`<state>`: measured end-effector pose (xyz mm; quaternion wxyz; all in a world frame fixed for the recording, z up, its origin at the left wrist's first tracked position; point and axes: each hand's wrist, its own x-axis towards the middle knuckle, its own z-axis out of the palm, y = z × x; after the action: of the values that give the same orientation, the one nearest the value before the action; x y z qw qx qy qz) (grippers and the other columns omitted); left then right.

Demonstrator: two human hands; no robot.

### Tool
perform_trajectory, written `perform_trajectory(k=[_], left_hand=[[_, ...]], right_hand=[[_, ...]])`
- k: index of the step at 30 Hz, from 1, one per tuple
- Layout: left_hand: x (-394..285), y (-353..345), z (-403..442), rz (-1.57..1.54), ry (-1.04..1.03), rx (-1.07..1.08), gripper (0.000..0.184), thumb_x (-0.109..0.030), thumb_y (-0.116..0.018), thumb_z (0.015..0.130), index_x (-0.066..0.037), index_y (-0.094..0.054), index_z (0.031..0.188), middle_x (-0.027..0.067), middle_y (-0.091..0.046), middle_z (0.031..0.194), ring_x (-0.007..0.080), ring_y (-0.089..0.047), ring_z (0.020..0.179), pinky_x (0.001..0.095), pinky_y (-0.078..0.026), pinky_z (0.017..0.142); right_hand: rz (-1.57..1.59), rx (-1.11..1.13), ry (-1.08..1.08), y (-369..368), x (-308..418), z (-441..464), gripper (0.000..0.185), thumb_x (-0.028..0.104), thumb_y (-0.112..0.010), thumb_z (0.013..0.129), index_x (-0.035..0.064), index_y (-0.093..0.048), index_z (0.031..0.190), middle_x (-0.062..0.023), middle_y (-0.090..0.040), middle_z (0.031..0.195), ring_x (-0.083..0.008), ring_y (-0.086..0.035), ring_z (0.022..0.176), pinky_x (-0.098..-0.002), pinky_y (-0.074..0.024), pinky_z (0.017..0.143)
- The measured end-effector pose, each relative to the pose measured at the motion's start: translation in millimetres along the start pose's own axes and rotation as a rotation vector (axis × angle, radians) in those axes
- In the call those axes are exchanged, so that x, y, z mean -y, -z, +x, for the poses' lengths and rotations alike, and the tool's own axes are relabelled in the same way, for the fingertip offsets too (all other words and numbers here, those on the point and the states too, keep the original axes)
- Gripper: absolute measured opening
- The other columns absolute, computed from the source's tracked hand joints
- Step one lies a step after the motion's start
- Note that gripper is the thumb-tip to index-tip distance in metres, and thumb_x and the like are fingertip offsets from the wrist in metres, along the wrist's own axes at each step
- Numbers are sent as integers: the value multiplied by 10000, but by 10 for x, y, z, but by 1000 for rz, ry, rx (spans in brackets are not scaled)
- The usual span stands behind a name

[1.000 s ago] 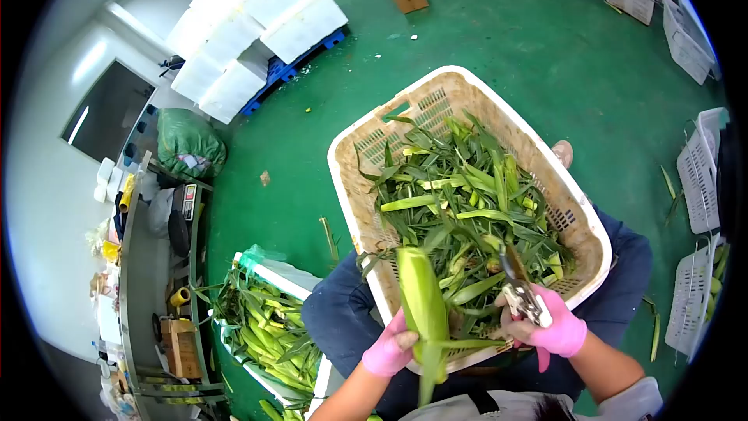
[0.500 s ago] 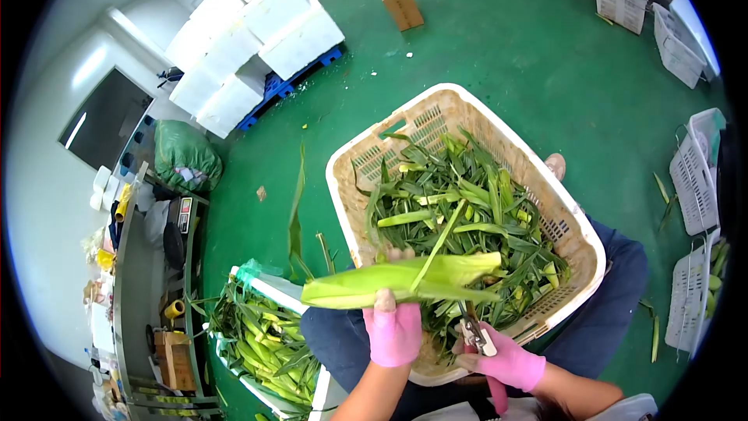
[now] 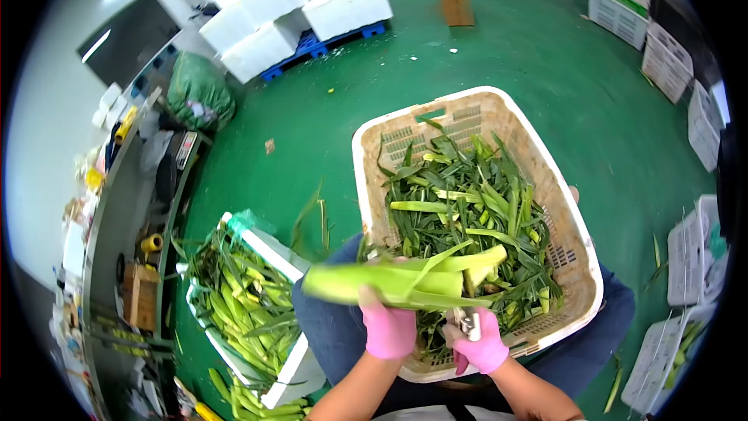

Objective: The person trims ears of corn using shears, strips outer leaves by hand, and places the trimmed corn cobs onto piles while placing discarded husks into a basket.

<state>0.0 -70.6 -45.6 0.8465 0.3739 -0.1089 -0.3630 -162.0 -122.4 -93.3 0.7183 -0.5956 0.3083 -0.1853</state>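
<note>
My left hand (image 3: 389, 330), in a pink fingerless glove, is wrapped round an ear of corn (image 3: 382, 284) in its green husk and holds it level over the basket. Some husk leaves stand out at its right end. In my right hand (image 3: 485, 345), gloved the same way, is a pair of pruning shears (image 3: 470, 323), just below the right end of the ear. Whether the blades touch the husk is hidden. Under both hands stands a cream plastic basket (image 3: 567, 187) between my knees, holding cut husks and leaves (image 3: 444, 226).
A white foam box (image 3: 284, 373) full of unpeeled corn (image 3: 245, 320) stands by my left leg, with more ears on the floor below it. Shelving (image 3: 140, 210) runs along the left. White boxes (image 3: 347, 8) on a blue pallet and a carton (image 3: 456, 1) are farther off. Crates (image 3: 693, 257) line the right.
The view has shifted, so the surroundings appear lower at right and farther left. My right hand has come nearer the ear with the shears. The ear's right end has turned, its leaves more spread.
</note>
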Motion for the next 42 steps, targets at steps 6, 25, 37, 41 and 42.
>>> perform_trajectory(k=[6,25,37,41,42], left_hand=[[-36,250,70,-50,363,-141,845,-691,-554,924,-114,-348,1505,145,-516,1447,323,-510,1327,541,-428,1127],[-278,73,8,172,576,32,500,-453,-520,1035,-75,-496,1362,115,-640,1160,232,-645,1034,396,-540,931],[-237,281,-134,349,558,208,749,-679,-539,941,-64,-498,1366,95,-638,1159,226,-668,1016,384,-562,879],[-296,265,-175,439,612,337,858,-686,-635,878,-31,-474,1409,121,-633,1202,225,-662,1039,378,-551,902],[-341,217,-205,470,620,378,848,-667,-624,898,-20,-465,1422,115,-629,1217,205,-649,1056,353,-540,906]], right_hand=[[492,-34,-229,150,436,-288,299,66,-662,861,-10,-574,1137,-87,-630,777,-225,-626,581,-341,-547,507],[-1182,-170,467,199,764,-202,653,249,-761,702,24,-523,1267,-156,-564,1022,-361,-545,1004,-493,-398,950],[317,143,-457,432,646,-276,457,89,-751,827,9,-569,1238,-59,-642,889,-131,-615,650,-269,-531,603],[71,343,-190,370,460,-251,458,102,-733,836,27,-521,1235,-55,-621,1064,-113,-630,743,-280,-565,573],[107,299,-202,350,526,-232,430,101,-730,835,23,-527,1205,-60,-625,1033,-116,-636,715,-276,-558,527]])
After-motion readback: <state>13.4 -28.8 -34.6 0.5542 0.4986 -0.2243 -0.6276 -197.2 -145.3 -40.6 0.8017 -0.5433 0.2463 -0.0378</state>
